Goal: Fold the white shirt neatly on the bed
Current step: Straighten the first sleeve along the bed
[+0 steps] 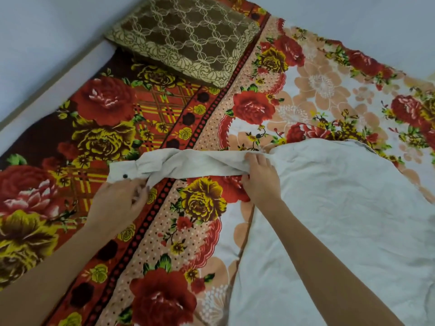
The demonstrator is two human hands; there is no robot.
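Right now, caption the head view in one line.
Left hand and right hand hold the white shirt's sleeve stretched across the floral bedsheet.

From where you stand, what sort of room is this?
Most likely a bedroom: a red, yellow and peach floral bedsheet spread wide, a brown pillow with cream lace pattern by the pale wall, and a white long-sleeved shirt laid out on the sheet for folding.

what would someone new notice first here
The loud bedspread of red and yellow roses fills nearly the whole frame. On it at right lies the white shirt, its sleeve stretched out leftward, gripped by the left hand at the cuff and the right hand near the shoulder. A brown lace-patterned pillow sits at the top.
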